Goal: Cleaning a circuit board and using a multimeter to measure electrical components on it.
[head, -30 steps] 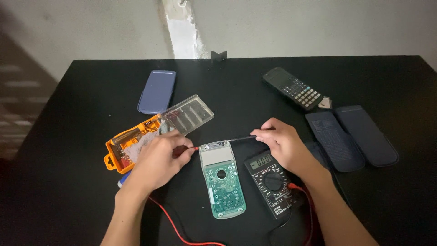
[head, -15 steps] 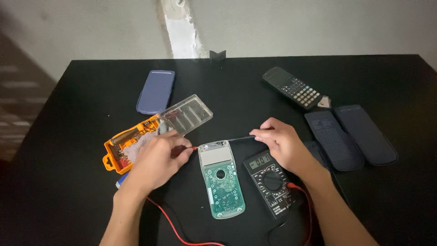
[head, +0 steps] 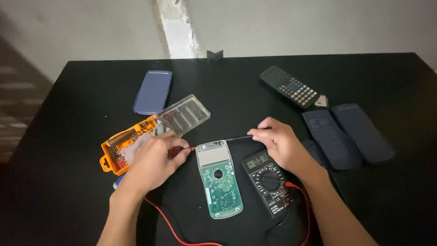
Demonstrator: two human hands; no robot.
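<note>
Because the opened calculator board (head: 219,178) lies face-up centrally, both probes meet its top edge; left hand (head: 154,161) pinches the red probe (head: 187,149) from its left, right hand (head: 280,145) pinches the black probe (head: 240,136); multimeter (head: 268,180) beside its right.

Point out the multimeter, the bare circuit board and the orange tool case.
multimeter (head: 268,182): head view, on its dial.
bare circuit board (head: 221,184): head view, green middle.
orange tool case (head: 110,157): head view, left rim.

Two bare forearms rising from the bottom of the frame and converging toward the centre, left hand (head: 154,159) knuckles-up with fingers pinched closed, right hand (head: 280,143) likewise curled, fingertips pinched and aimed left, hands well apart
</note>
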